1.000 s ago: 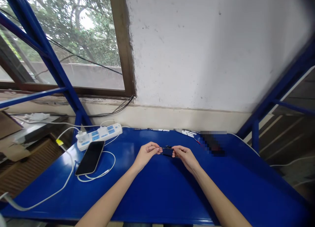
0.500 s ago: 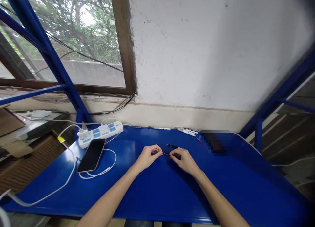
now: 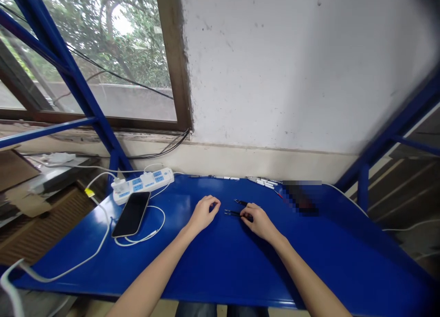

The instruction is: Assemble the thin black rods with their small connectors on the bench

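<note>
1. The left hand [image 3: 205,212] is no longer gripping the slim black item [image 3: 235,214]; it is curling loosely, holding nothing visible.
2. The right hand [image 3: 256,220] is pinching it alone, so one hand is now controlling it.
3. Its thin prongs are pointing toward the surface's [image 3: 220,266] left edge, nearer the far edge than the front; a similar dark item [image 3: 242,203] is lying just beyond.

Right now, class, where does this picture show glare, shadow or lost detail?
Head view: pale glare on the left part of the table; head view: a dark shadow along the inner side of the right forearm; head view: washed-out sky through the window; head view: a pixelated patch at back right.
</note>
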`<state>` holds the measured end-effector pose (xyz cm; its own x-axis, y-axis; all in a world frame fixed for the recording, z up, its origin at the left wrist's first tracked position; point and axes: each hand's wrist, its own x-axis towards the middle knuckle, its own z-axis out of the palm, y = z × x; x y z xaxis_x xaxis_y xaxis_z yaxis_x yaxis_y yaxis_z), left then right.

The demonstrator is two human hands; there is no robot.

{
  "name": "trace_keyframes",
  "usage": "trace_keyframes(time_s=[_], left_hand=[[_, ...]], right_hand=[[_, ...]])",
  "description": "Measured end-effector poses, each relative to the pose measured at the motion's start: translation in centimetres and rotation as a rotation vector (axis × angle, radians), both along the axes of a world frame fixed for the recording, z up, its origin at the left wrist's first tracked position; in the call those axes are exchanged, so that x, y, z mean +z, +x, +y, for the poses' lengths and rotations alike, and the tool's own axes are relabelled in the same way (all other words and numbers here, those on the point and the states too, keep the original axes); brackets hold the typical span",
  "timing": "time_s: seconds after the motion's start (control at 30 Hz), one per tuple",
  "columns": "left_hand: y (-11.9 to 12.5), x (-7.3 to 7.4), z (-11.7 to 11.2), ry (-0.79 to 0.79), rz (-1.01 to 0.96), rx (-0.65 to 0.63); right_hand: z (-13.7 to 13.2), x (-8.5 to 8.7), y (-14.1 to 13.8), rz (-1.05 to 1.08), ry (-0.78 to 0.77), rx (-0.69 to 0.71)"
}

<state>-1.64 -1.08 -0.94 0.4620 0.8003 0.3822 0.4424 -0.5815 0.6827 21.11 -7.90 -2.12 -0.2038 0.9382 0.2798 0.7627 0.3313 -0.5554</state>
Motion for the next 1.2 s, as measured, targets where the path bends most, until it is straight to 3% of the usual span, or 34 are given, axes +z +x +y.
trace_keyframes(time_s=[0.37,0.9,1.2], left_hand=[[-0.1,-0.2,0.3,0.066,0.085,0.029],[-0.7,-1.7,1.6,0.128,0.098,0.09],[-0.9,-2.0,1.9,0.145,0.11,0.116]], right_hand=[[0.4,-0.5,0.8,-0.054,0.023,0.081],[0.0,-0.4,0.4,-0.185,0.112,0.13],[-0.4,0.2,0.6,-0.012,0.172,0.081]])
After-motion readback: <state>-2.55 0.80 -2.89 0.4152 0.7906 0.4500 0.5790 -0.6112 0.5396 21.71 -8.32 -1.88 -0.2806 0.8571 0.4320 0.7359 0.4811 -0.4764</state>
